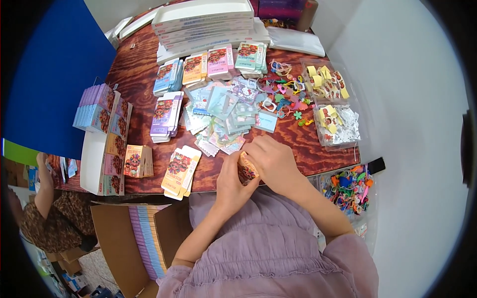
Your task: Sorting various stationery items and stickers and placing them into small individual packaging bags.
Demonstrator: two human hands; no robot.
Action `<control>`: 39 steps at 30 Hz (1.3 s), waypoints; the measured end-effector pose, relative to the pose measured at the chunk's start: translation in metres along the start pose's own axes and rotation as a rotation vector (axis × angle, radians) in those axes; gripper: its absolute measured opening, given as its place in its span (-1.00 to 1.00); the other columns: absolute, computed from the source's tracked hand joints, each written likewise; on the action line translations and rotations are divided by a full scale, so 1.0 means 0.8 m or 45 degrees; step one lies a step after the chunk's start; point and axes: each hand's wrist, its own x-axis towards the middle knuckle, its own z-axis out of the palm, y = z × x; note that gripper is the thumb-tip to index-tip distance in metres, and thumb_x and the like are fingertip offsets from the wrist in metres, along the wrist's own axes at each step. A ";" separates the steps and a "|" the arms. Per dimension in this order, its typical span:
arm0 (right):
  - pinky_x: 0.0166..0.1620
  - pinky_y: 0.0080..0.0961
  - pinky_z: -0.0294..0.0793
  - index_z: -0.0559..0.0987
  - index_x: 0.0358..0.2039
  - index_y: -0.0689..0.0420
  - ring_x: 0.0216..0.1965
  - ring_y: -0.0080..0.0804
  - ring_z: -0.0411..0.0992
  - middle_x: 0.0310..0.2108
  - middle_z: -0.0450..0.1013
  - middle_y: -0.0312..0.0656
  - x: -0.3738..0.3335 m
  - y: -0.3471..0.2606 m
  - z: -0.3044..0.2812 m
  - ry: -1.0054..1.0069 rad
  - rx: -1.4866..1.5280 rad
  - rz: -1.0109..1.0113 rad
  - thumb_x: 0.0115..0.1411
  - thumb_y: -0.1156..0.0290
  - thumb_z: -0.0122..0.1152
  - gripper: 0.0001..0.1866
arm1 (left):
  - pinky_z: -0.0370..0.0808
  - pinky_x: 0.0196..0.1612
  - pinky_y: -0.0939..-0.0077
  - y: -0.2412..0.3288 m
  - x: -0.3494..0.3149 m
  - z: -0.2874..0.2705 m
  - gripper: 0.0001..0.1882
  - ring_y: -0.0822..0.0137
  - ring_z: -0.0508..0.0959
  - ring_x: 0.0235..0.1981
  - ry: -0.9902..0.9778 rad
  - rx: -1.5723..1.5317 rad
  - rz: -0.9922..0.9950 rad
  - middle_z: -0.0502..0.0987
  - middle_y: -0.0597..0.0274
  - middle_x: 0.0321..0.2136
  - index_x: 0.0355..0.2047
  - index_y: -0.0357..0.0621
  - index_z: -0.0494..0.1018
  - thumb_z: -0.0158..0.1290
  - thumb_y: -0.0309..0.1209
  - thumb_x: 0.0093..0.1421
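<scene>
Over the near edge of the table, both hands hold a small orange printed carton (248, 170) between them. My left hand (231, 183) is closed around its left side, thumb low against it. My right hand (274, 163) bends its fingers over the carton's top and right side, hiding its upper end. To the left lie flat unfolded orange cartons (180, 173). Beside those, filled-out orange boxes (137, 160) stand together. Just beyond my hands, a loose pile of pastel cards and small packets (226, 111) spreads over the wood-grain table (198, 185).
Flat carton stacks, including a purple one (165, 115), ring the pile. White trays (206, 25) are stacked behind. Clear trays (357, 124) and colourful trinkets (350, 188) sit right. A display box (92, 169) stands left; a cardboard box (117, 238) is below. Another person's arm (44, 186) shows far left.
</scene>
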 end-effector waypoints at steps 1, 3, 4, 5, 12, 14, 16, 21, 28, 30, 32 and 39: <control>-0.25 -0.26 0.48 0.54 -0.27 0.20 -0.29 -0.10 0.47 -0.35 0.44 -0.11 -0.001 0.001 0.001 -0.001 0.003 -0.006 0.11 0.56 0.23 -0.85 | 0.49 -0.01 0.21 -0.002 -0.001 0.000 -0.20 -0.04 0.49 0.00 0.005 0.003 -0.002 0.42 -0.07 -0.01 0.16 -0.28 0.24 0.37 -0.40 -0.06; -0.26 -0.30 0.51 0.56 -0.20 0.20 -0.23 -0.17 0.49 -0.27 0.48 -0.14 -0.005 0.006 0.000 0.188 0.174 -0.031 0.10 0.56 0.22 -0.79 | 0.50 -0.03 0.22 -0.008 -0.002 0.001 -0.21 -0.02 0.51 -0.04 0.075 0.005 0.028 0.44 -0.06 -0.06 0.14 -0.27 0.25 0.39 -0.36 -0.07; -0.26 -0.30 0.51 0.56 -0.20 0.20 -0.23 -0.17 0.49 -0.27 0.48 -0.14 -0.008 0.007 -0.002 0.184 0.179 -0.037 0.10 0.56 0.22 -0.79 | 0.50 -0.03 0.22 -0.008 -0.003 0.001 -0.21 -0.02 0.51 -0.04 0.082 0.007 0.023 0.44 -0.06 -0.06 0.14 -0.27 0.25 0.39 -0.36 -0.07; -0.26 -0.32 0.50 0.57 -0.23 0.19 -0.22 -0.17 0.49 -0.26 0.49 -0.14 -0.012 0.007 -0.005 0.252 0.159 0.010 0.09 0.55 0.24 -0.81 | 0.51 -0.05 0.22 -0.008 -0.004 0.002 -0.21 -0.02 0.52 -0.06 0.106 -0.017 0.008 0.44 -0.05 -0.07 0.14 -0.27 0.25 0.39 -0.35 -0.06; -0.31 -0.42 0.48 0.59 -0.22 0.22 -0.31 -0.26 0.50 -0.24 0.50 -0.13 -0.059 0.006 0.019 0.108 0.487 0.341 0.12 0.51 0.33 -0.80 | 0.55 -0.16 0.24 0.004 -0.005 -0.003 -0.20 0.03 0.58 -0.16 0.047 -0.044 -0.108 0.47 -0.01 -0.10 0.13 -0.28 0.25 0.41 -0.29 -0.05; -0.40 -0.53 0.43 0.57 -0.14 0.22 -0.40 -0.45 0.48 -0.22 0.49 -0.14 -0.063 0.003 0.027 0.310 0.845 0.566 0.13 0.57 0.31 -0.75 | 0.55 -0.15 0.25 -0.006 -0.010 -0.003 -0.20 0.03 0.59 -0.16 0.007 -0.118 -0.089 0.48 -0.01 -0.12 0.14 -0.27 0.25 0.41 -0.29 -0.04; -0.43 -0.59 0.40 0.56 -0.12 0.23 -0.43 -0.51 0.45 -0.22 0.49 -0.16 -0.060 -0.002 0.019 0.375 0.842 0.561 0.13 0.60 0.30 -0.73 | 0.55 -0.14 0.25 -0.010 -0.013 -0.006 -0.20 0.03 0.59 -0.16 -0.040 -0.196 -0.069 0.49 -0.02 -0.13 0.15 -0.26 0.26 0.41 -0.28 -0.02; -0.20 -0.64 0.40 0.57 -0.11 0.24 -0.20 -0.53 0.43 -0.13 0.43 -0.20 -0.060 0.021 0.000 0.117 0.723 0.299 0.20 0.55 0.23 -0.78 | 0.57 -0.22 0.46 0.004 -0.013 -0.017 -0.22 0.31 0.60 -0.19 -0.126 -0.531 -0.075 0.53 0.09 -0.07 0.29 -0.19 0.20 0.31 -0.50 0.09; -0.12 -0.53 0.42 0.62 -0.18 0.24 -0.12 -0.36 0.44 -0.07 0.40 -0.13 -0.060 0.010 -0.013 0.119 0.968 0.488 0.22 0.52 0.21 -0.84 | 0.55 -0.32 0.56 0.005 -0.023 -0.021 -0.21 0.41 0.58 -0.23 -0.161 -0.619 -0.079 0.53 0.14 -0.08 0.32 -0.15 0.20 0.28 -0.61 0.10; -0.13 -0.51 0.45 0.60 -0.12 0.23 -0.11 -0.36 0.46 -0.08 0.42 -0.11 -0.063 0.016 -0.006 0.097 0.807 0.258 0.22 0.51 0.22 -0.79 | 0.55 -0.30 0.55 0.000 -0.022 -0.022 -0.20 0.38 0.58 -0.24 -0.148 -0.632 -0.016 0.53 0.14 -0.10 0.32 -0.15 0.19 0.28 -0.61 0.09; -0.12 -0.49 0.46 0.58 -0.09 0.24 -0.09 -0.36 0.47 -0.05 0.41 -0.11 -0.068 0.025 -0.003 0.020 0.773 0.282 0.23 0.50 0.22 -0.76 | 0.55 -0.28 0.54 -0.003 -0.023 -0.023 -0.20 0.37 0.58 -0.23 -0.166 -0.591 -0.002 0.52 0.13 -0.09 0.32 -0.15 0.19 0.27 -0.62 0.09; -0.15 -0.52 0.47 0.54 -0.06 0.26 -0.16 -0.43 0.48 -0.07 0.41 -0.13 -0.071 -0.010 0.005 0.526 1.362 0.608 0.22 0.56 0.22 -0.74 | 0.56 -0.24 0.53 0.002 -0.022 -0.021 -0.27 0.36 0.57 -0.17 -0.119 -0.743 -0.043 0.47 0.12 -0.05 0.31 -0.17 0.23 0.23 -0.63 0.13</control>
